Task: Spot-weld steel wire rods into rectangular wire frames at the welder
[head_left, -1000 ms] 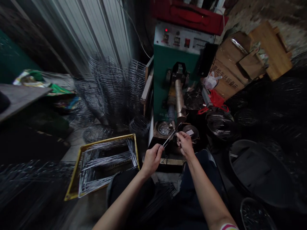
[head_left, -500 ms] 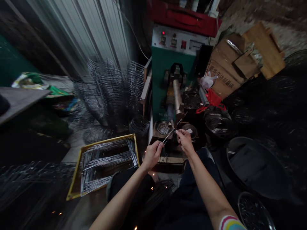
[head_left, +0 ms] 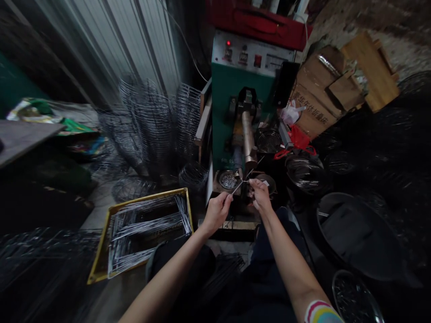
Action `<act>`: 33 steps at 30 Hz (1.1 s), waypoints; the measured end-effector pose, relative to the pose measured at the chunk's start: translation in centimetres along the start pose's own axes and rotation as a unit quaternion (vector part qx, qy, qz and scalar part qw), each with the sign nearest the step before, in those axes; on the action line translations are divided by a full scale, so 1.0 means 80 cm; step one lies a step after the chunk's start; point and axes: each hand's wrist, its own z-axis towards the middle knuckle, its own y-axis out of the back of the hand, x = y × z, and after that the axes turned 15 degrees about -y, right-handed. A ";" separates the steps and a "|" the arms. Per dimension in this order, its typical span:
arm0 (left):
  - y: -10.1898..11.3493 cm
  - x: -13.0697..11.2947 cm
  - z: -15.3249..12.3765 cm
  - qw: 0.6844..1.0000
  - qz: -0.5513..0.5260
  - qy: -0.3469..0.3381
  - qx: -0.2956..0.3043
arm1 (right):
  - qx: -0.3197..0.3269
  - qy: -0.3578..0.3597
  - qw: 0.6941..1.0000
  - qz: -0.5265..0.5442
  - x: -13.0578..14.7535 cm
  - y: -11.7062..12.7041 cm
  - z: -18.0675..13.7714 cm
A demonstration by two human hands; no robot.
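My left hand (head_left: 217,213) is closed in a pinch on a thin metal wire rod (head_left: 237,186), which slants up and right toward the tips of the spot welder (head_left: 222,112). My right hand (head_left: 261,194) pinches a small metal piece (head_left: 246,181) close to the rod, just below the welder's thick cylindrical arm (head_left: 248,134). Whether piece and rod touch is too small to tell. Left of the tips stands a round bowl (head_left: 220,184) of small shiny metal parts. Another dark round dish (head_left: 271,183) sits behind my right hand, partly hidden.
A yellow crate (head_left: 98,246) of wire frames is at the left. Behind it stand tall stacks of wire baskets (head_left: 153,121). Cardboard boxes (head_left: 310,105) lean at the right, above a large black tub (head_left: 363,237). A container of small dark parts (head_left: 357,298) sits lower right.
Sparks near the floor and my legs have gone. My right fingers have shifted slightly right, and the small piece between them now shows. The view has shifted slightly.
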 end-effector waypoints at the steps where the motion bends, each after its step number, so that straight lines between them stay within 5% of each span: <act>1: 0.000 0.000 0.000 1.000 0.001 0.004 0.001 | 0.002 -0.001 1.000 0.005 -0.001 0.000 0.000; 17: -0.011 0.007 -0.004 0.992 -0.089 0.088 -0.010 | 0.008 -0.001 1.000 -0.009 -0.004 0.005 0.010; 25: -0.003 0.007 -0.001 0.999 0.031 -0.023 0.026 | -0.005 -0.009 0.994 -0.109 -0.001 0.032 -0.026; 30: 0.035 0.000 -0.031 0.983 0.084 -0.106 0.121 | 0.079 -0.103 0.952 -0.277 -0.066 0.063 -0.112; 33: 0.095 0.018 -0.063 0.999 0.037 -0.022 0.023 | 0.150 -0.102 0.906 -0.383 -0.115 0.084 -0.161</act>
